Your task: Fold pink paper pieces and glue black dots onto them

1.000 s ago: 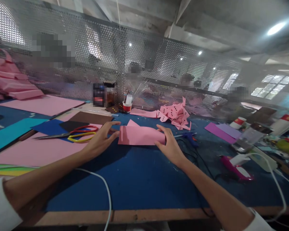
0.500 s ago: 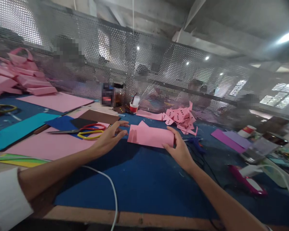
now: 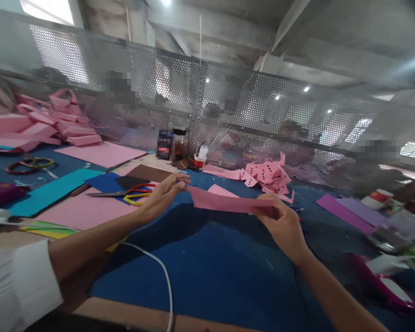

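Note:
A pink paper piece (image 3: 224, 200) is stretched between my two hands above the blue tabletop (image 3: 207, 263). It looks folded and is seen nearly edge-on. My right hand (image 3: 285, 226) grips its right end between thumb and fingers. At the upper left corner, my left hand (image 3: 166, 196) pinches the paper with its fingertips. Behind it, another pink paper piece (image 3: 223, 190) partly shows. Beside my left forearm lie scissors (image 3: 134, 196) with red and yellow handles, on a pink sheet (image 3: 79, 207).
Dotted pink paper pieces (image 3: 268, 175) are heaped at the back, near a red and white cup (image 3: 199, 159). Folded pink paper shapes (image 3: 65, 120) pile up at the far left. A white cable (image 3: 159, 263) crosses the front. A magenta tool (image 3: 387, 281) lies at right.
The pink paper has tipped from showing its broad face to nearly edge-on. My left fingers have closed onto its corner. My right hand has moved right with its end; the view has shifted.

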The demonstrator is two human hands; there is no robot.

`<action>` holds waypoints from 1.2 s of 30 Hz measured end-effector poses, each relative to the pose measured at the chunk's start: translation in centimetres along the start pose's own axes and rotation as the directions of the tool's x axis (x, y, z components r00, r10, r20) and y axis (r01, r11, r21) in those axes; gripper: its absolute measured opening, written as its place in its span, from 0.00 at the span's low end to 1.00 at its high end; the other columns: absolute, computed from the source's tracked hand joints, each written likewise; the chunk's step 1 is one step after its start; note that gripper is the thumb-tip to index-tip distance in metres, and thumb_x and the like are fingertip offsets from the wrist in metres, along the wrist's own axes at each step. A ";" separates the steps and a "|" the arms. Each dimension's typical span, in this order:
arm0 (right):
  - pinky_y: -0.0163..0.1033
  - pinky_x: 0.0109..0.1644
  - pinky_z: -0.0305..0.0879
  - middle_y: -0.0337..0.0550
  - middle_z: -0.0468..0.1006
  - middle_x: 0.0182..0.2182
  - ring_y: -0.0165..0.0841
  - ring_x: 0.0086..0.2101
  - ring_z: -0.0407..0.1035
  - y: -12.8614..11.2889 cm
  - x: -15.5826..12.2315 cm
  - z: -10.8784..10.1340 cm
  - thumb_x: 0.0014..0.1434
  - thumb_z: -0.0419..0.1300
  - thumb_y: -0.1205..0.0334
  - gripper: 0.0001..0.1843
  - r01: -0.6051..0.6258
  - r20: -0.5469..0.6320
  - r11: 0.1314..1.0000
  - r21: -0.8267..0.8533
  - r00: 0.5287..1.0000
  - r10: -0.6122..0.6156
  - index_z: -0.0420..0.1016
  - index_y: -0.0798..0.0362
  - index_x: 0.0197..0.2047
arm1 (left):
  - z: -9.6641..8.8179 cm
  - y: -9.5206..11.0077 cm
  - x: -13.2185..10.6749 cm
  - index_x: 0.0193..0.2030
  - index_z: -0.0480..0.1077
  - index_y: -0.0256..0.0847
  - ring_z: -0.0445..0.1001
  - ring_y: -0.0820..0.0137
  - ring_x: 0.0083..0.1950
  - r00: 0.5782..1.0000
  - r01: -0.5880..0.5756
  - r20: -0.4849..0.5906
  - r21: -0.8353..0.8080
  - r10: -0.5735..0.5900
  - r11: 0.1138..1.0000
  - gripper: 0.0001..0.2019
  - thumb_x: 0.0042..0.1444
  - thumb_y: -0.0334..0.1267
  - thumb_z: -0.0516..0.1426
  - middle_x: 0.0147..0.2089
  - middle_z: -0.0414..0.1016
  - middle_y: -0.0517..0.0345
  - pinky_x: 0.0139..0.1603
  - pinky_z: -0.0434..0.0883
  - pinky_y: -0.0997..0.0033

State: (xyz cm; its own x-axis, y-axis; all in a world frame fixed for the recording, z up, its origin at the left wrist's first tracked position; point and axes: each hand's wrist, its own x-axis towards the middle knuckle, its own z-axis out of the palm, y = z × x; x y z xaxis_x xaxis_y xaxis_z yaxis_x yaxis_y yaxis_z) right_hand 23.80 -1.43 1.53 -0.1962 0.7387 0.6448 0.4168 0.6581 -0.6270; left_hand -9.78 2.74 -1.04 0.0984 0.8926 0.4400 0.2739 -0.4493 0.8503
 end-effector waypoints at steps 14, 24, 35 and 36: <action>0.42 0.47 0.66 0.43 0.73 0.43 0.37 0.45 0.68 -2.4 0.2 -3.4 0.62 0.66 0.54 0.05 0.049 0.101 0.887 0.459 0.989 -0.107 0.80 0.44 0.38 | 1.6 8.4 4.4 0.55 0.73 0.47 0.70 0.57 0.60 0.930 -0.256 0.337 0.314 0.145 0.914 0.18 0.62 0.49 0.56 0.60 0.74 0.52 0.63 0.64 0.53; 0.44 0.54 0.65 0.41 0.75 0.48 0.38 0.51 0.67 -1.9 0.9 -3.5 0.58 0.69 0.50 0.07 -0.040 0.191 0.837 0.546 0.979 -0.077 0.81 0.42 0.36 | 6.6 9.1 5.7 0.52 0.76 0.44 0.73 0.63 0.57 0.664 -0.144 0.747 0.076 0.040 0.987 0.17 0.67 0.48 0.51 0.55 0.78 0.53 0.61 0.65 0.64; 0.46 0.52 0.69 0.39 0.77 0.48 0.37 0.49 0.71 -0.8 1.4 -3.7 0.55 0.71 0.54 0.08 -0.084 0.162 0.836 0.542 0.987 -0.006 0.78 0.44 0.32 | 8.4 10.9 5.8 0.42 0.79 0.46 0.76 0.63 0.45 0.683 0.045 0.730 -0.058 0.012 0.997 0.10 0.56 0.45 0.62 0.43 0.80 0.58 0.50 0.71 0.62; 0.45 0.51 0.70 0.39 0.77 0.48 0.37 0.49 0.71 -0.7 1.4 -3.8 0.55 0.71 0.55 0.07 -0.080 0.156 0.833 0.547 0.988 -0.008 0.78 0.44 0.32 | 8.6 11.1 5.9 0.41 0.79 0.46 0.75 0.64 0.44 0.669 0.055 0.743 -0.060 0.008 0.997 0.10 0.55 0.45 0.63 0.41 0.80 0.58 0.47 0.71 0.63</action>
State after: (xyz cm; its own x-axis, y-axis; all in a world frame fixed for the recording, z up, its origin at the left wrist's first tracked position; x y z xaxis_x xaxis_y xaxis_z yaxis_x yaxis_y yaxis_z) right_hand 26.59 -1.40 4.57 -0.3357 0.7472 0.5736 -0.1229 0.5690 -0.8131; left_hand 2.04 3.38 8.50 0.7788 0.6213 0.0868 0.2210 -0.4012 0.8889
